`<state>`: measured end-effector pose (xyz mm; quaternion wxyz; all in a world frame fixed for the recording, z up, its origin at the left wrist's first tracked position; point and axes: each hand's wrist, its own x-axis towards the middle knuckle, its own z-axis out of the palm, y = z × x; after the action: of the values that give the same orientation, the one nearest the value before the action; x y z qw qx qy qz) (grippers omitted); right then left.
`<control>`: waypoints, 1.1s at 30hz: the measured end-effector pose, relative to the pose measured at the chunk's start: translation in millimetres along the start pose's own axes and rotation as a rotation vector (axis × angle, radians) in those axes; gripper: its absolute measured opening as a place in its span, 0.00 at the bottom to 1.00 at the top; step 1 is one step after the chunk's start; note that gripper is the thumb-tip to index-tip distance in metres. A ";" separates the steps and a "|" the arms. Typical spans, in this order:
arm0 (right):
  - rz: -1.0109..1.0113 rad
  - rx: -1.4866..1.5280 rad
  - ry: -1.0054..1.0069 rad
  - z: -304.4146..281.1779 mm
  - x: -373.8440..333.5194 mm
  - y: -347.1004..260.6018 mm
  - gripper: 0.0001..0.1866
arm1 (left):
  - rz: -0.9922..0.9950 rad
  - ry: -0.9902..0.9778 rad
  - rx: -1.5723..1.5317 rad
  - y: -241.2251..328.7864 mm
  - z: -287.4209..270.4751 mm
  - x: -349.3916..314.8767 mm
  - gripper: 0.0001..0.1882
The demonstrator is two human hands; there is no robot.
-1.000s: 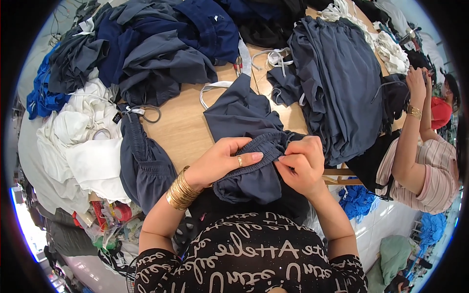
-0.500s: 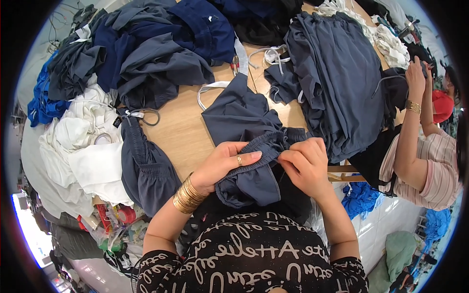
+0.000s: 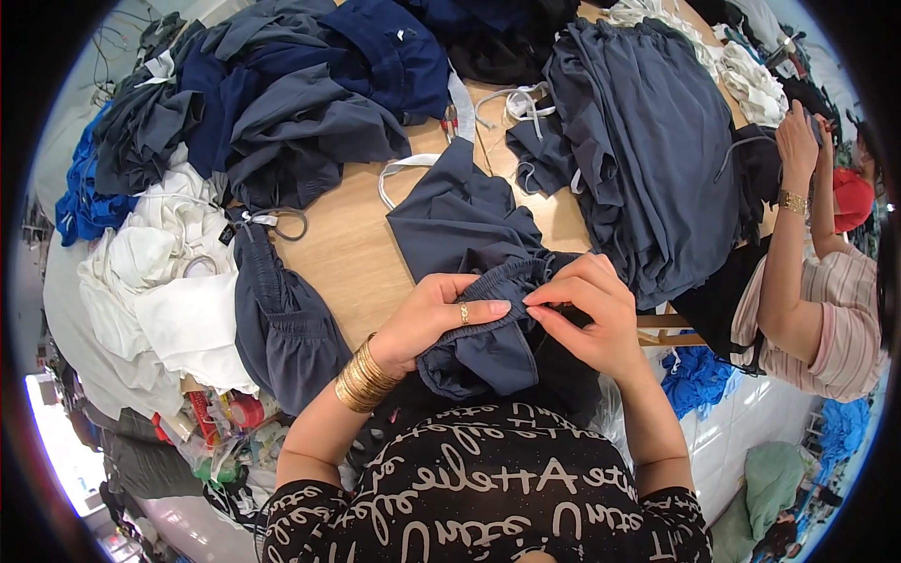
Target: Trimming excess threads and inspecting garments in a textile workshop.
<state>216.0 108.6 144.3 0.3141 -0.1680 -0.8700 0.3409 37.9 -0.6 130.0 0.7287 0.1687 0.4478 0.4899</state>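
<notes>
A dark slate-blue garment with a gathered elastic waistband point(image 3: 483, 361) is held up close to me, its far part lying on the wooden table point(image 3: 314, 267). My left hand point(image 3: 436, 314) is closed on the bunched waistband, thumb on top and fingers beneath. At the waistband, beside the left thumb tip, my right hand point(image 3: 596, 314) is closed in a pinch of thumb and forefinger. Whatever lies between those two fingertips is too small to make out. A white strap point(image 3: 404, 172) pokes out by the garment's far end.
A stack of similar slate-blue garments point(image 3: 648, 159) stands at the right, a mixed dark heap point(image 3: 310, 113) at far left. White cloth point(image 3: 178, 291) and a folded dark garment point(image 3: 282, 328) lie left. A co-worker's raised arm point(image 3: 793, 253) is at right.
My right hand has shifted slightly left along the waistband, its pinch now close to my left thumb. My left hand stays on the garment, almost unmoved.
</notes>
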 end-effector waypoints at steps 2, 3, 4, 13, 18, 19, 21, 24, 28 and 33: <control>-0.041 -0.013 -0.011 0.9 1.0 1.9 0.08 | 0.013 0.009 0.025 0.1 -0.2 0.2 0.12; -0.041 -0.014 -0.012 0.8 1.6 2.1 0.08 | 0.026 0.018 0.050 0.2 -0.4 0.7 0.12; -0.043 -0.023 -0.024 0.6 2.2 1.8 0.08 | 0.027 0.018 0.048 -0.2 -0.8 0.9 0.12; 0.122 0.078 -0.115 -9.9 26.9 -0.7 0.05 | 0.192 0.074 0.300 -24.4 -10.4 8.4 0.10; 0.213 -0.096 -0.048 3.5 78.3 32.0 0.03 | 0.132 -0.135 0.229 -45.3 -2.4 3.0 0.11; 0.236 -0.067 -0.071 15.4 90.1 51.3 0.04 | 0.162 -0.189 0.204 -45.0 -0.8 2.4 0.11; 0.177 -0.134 -0.044 45.7 113.7 96.2 0.06 | 0.150 -0.224 0.206 -42.4 2.1 3.3 0.10; 0.225 -0.312 -0.109 96.1 155.4 139.7 0.11 | 0.261 -0.180 0.279 -38.7 3.5 10.6 0.10; 0.343 -0.669 -0.257 141.3 191.3 163.3 0.10 | 0.270 0.083 0.076 -33.5 -2.2 11.1 0.09; 0.203 -0.894 -0.436 147.2 210.5 182.2 0.12 | 0.346 0.282 -0.317 1.2 -33.0 -5.1 0.11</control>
<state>-24.1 273.0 23.9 -0.0121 -0.2948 -0.9554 -0.0087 9.6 -10.9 115.4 0.5819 0.0566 0.4272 0.6897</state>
